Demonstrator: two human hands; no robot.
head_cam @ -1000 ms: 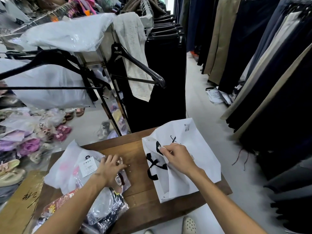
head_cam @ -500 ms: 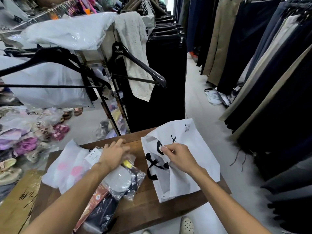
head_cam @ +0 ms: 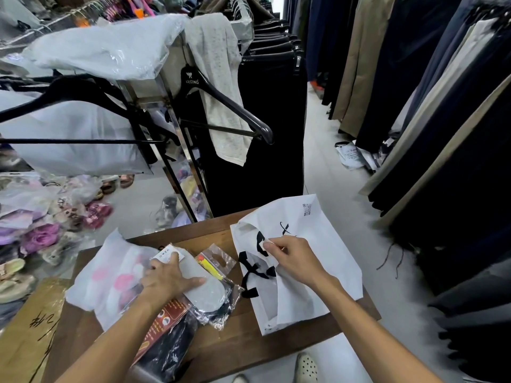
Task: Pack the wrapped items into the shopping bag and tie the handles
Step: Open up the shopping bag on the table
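Observation:
A white shopping bag [head_cam: 312,244] with black lettering and black handles lies flat on the right half of the wooden table [head_cam: 221,352]. My right hand [head_cam: 290,258] pinches the bag's upper edge near its mouth. My left hand [head_cam: 168,280] grips a clear-wrapped grey item [head_cam: 204,291] with a white tag on top of a pile of wrapped items. Beside it lie a small clear packet with red and yellow inside [head_cam: 214,262], a frosted white packet with pink spots [head_cam: 110,275], and a dark wrapped garment with an orange label [head_cam: 166,344].
A metal clothes rack [head_cam: 177,128] with black hangers and plastic-covered garments stands just beyond the table. Dark trousers hang along the right aisle [head_cam: 442,134]. Bagged shoes [head_cam: 41,233] pile up on the left. A cardboard box [head_cam: 25,333] sits at the table's left.
My left hand has pulled the grey wrapped item and the packets under it rightward toward the bag, and now grips it from the side. My right hand has kept its pinch on the bag's edge.

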